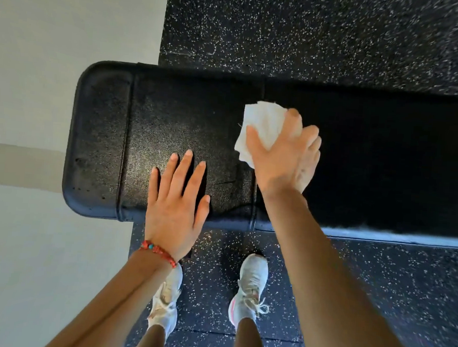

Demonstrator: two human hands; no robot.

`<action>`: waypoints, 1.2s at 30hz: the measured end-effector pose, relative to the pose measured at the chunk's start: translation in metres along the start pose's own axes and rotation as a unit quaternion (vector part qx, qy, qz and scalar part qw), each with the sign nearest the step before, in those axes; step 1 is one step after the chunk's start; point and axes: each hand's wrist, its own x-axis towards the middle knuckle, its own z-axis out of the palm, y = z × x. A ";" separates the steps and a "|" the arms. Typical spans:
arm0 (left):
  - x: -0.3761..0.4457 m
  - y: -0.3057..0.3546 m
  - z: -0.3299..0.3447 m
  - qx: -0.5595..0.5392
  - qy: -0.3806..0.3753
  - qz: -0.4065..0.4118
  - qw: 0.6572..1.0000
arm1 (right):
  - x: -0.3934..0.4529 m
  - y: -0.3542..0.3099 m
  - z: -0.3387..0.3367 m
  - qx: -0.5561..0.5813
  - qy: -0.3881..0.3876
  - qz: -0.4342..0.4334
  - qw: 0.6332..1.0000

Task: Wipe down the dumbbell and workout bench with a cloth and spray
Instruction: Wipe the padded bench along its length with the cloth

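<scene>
- We had our right hand (283,152) bunched around the white cloth (260,129), fingers curled over it and pressing it onto the black pad of the workout bench (103,137), near the seam that crossed the pad
- Our left hand (177,197) lay flat with its fingers straight and spread, holding nothing, palm down on the near edge of the pad, just beside the cloth hand
- The bench ran across the view, its rounded end to our left over the pale floor (41,51) and the rest over the speckled rubber mat (313,30); the dumbbell and the spray bottle were not in view, so we could not say where they stood
- We judged the cloth the first risk: wadded small, it met only a narrow strip of pad, so strokes could leave unwiped bands, most likely at the rounded end and in the seam
- The right half of the pad sat in deep shadow, and we could easily have missed wet streaks or skipped patches there
- Our bare left palm rested on the surface being cleaned, so it could smear the pad again, or slide if the vinyl was wet while we leaned on it
- Our shoes (249,286) stood close under the bench edge, and any drip onto the mat could make footing slick
</scene>
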 end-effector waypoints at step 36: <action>0.080 0.058 0.016 0.008 -0.024 -0.037 0.999 | 0.084 0.074 -0.032 -0.050 0.051 0.045 0.996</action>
